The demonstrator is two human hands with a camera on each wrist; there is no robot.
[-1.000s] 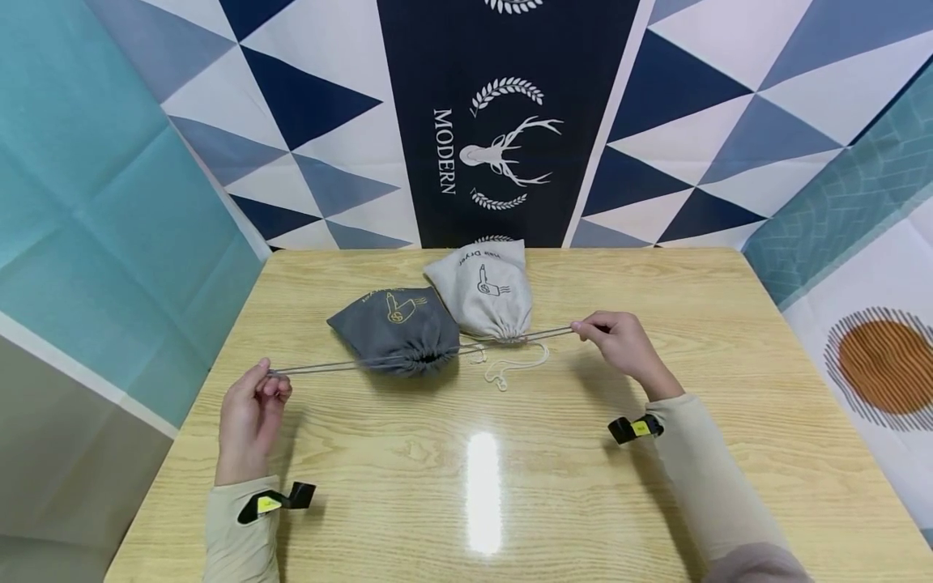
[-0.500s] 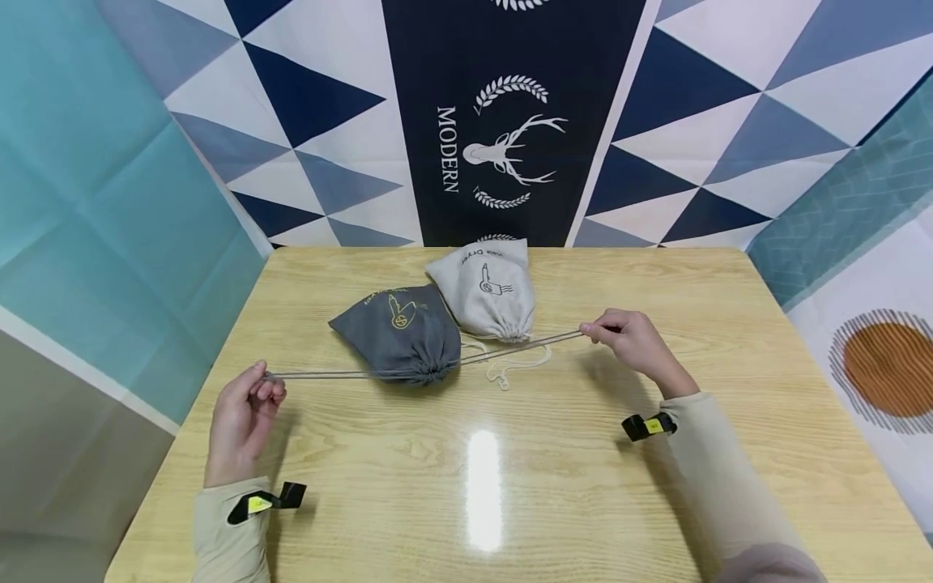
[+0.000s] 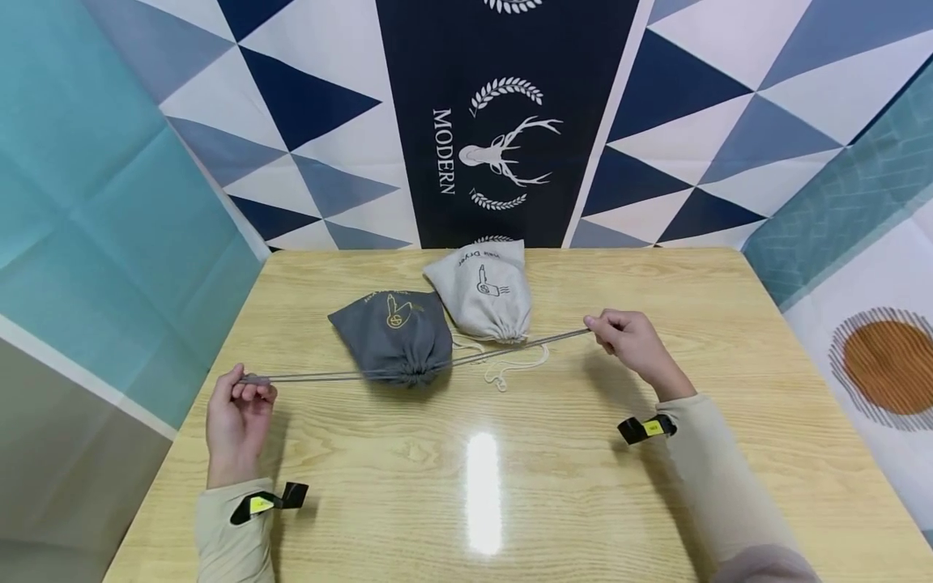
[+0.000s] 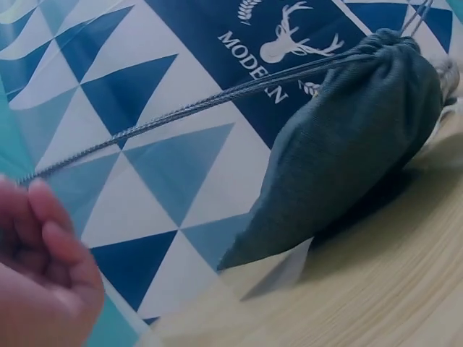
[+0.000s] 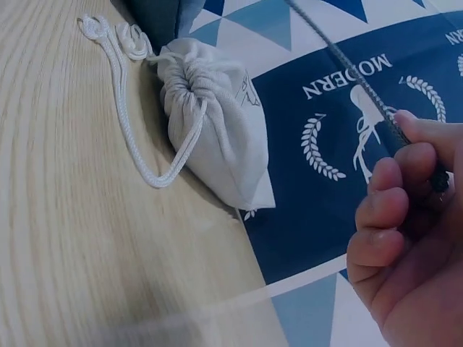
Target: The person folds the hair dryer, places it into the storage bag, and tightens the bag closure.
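A dark grey drawstring bag (image 3: 397, 336) with a yellow hair dryer print lies left of centre, its gathered mouth cinched and facing the person. Grey cords run out of that mouth to both sides, stretched taut. My left hand (image 3: 236, 417) pinches the left cord (image 3: 313, 377) between thumb and fingers. The right cord (image 5: 354, 76) is gripped by my right hand (image 3: 632, 348), its knotted end showing below the fingers in the right wrist view. In the left wrist view the grey bag (image 4: 347, 137) appears tilted, its mouth end raised off the table.
A light grey drawstring bag (image 3: 492, 291) marked "Hair Dryer" lies behind and right of the dark one, mouth gathered. Its white cord (image 3: 510, 366) is loose on the wooden table (image 3: 379, 486). A patterned cloth (image 3: 321, 105) hangs along the table's back edge.
The dark bag's mouth has drawn from a small gap to a tight pucker. My hands have moved farther apart, lengthening the cords on both sides. The light bag has stayed put.
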